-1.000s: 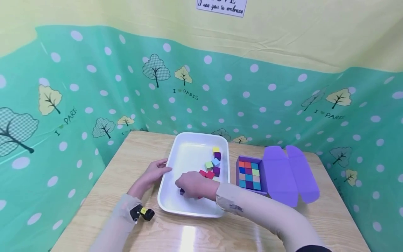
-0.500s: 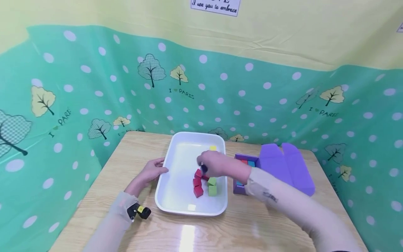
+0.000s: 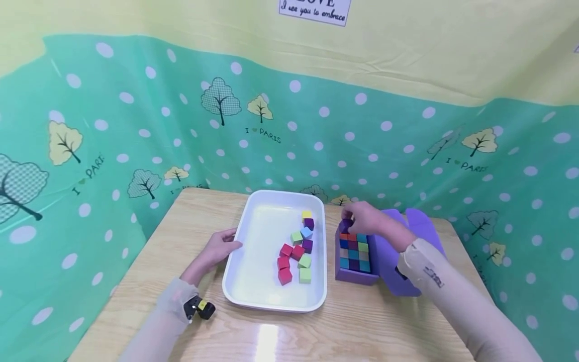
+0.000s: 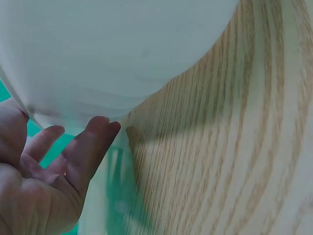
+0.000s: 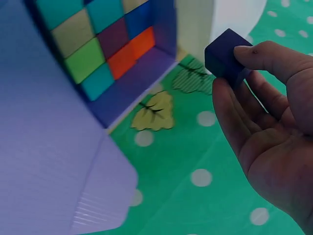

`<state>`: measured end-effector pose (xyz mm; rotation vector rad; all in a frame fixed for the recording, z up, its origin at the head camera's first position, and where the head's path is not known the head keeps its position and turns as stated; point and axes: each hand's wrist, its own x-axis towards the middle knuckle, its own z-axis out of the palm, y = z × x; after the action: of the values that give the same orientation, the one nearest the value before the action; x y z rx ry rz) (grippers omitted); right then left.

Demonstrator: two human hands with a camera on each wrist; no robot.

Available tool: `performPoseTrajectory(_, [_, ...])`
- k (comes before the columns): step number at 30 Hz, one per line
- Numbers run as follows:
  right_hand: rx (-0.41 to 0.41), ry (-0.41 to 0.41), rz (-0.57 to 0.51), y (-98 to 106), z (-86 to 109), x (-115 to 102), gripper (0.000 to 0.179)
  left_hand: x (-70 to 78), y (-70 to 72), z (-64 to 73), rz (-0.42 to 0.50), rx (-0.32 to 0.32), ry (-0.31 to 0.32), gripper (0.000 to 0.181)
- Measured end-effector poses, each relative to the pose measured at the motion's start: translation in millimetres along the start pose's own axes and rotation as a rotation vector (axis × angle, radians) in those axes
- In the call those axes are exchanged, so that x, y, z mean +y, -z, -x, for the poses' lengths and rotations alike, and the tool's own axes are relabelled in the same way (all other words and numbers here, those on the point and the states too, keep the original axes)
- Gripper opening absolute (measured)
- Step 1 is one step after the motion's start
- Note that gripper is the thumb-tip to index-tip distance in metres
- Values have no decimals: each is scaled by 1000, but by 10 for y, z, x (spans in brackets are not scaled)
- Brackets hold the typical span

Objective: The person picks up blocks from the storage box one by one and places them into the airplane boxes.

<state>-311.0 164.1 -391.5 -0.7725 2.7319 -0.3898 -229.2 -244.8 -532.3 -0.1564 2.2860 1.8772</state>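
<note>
right hand (image 3: 367,219) pinching dark purple cube (image 5: 221,57) at far end of purple box (image 3: 357,276)

head view, right of centre: the cube is showing only partly, fingers hiding the rest. right wrist view, upper right, is clearer: thumb and fingertips are holding it between them. whether it is touching the box, can't tell. the hand is also covering the box's far edge. coloured blocks (image 3: 354,253) are sitting inside in rows, orange, blue, teal, tan, green and others; right wrist view is cutting them off at the top. lid (image 3: 398,286) is lying folded out to the right, right forearm (image 3: 452,286) blocking part of it.

left hand (image 3: 219,249) is touching the left side of the white tray (image 3: 253,271), mid-frame, fingers loosely apart; left wrist view is cropping this hand at the left edge.

in the tray's right half, four red cubes (image 3: 285,276), three light green cubes (image 3: 305,275), two purple cubes (image 3: 307,246), a light blue cube (image 3: 306,233) and a yellow cube (image 3: 306,215) are lying. wall sign (image 3: 314,11) is running off the top edge.
</note>
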Motion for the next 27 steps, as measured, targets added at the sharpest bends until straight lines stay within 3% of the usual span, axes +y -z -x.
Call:
performPoseTrajectory(8, [-6, 33, 74, -138, -108, 182, 24, -15, -16, 25, 14, 8, -2, 55])
performPoseTrajectory(16, [-13, -42, 157, -202, -149, 201, 23, -4, -45, 31, 38, 21, 17, 55])
performPoseTrajectory(27, [-23, -74, 129, -339, -214, 262, 21, 13, -14, 37, 10, 60, 57, 53])
